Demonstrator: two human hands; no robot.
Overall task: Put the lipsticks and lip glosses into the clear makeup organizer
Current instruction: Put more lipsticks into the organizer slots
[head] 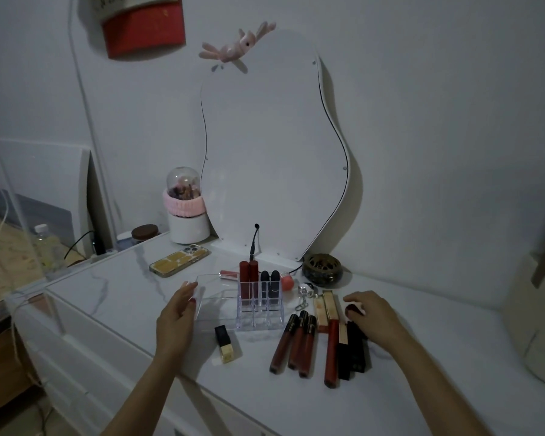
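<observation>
The right hand [370, 313] lies palm down at the right of the desk [123, 287], its grip curled over a small dark red lipstick [354, 309] of which only the end shows between the fingers; whether the fingers have closed on it or merely rest on it I cannot tell. The left hand [178, 313] stands on edge with the fingers straight and loose, the fingertips touching the left rim of the clear organizer [221, 298], holding nothing.

In the organizer's back row stand two red tubes [248, 280] and two black-capped lipsticks [269, 283], all upright; the front slots and the wide left tray look bare.

Just under the right hand lie two black cases [353, 350], a long red gloss [332, 354] touching them on the left, and two pale flat tubes [327, 306] above; three dark red glosses [293, 344] lie side by side near the organizer's front right corner; a black and gold lipstick [224, 344] lies apart at the front left.

Behind the organizer lie a pink gloss [228, 274], a round coral thing [286, 281] and a silver keyring [306, 294]; further back, a phone [179, 260], a dark bowl [321, 267], a wavy white mirror back [274, 146] with a black cable [254, 240], and a white pot [188, 212] under a clear dome.
</observation>
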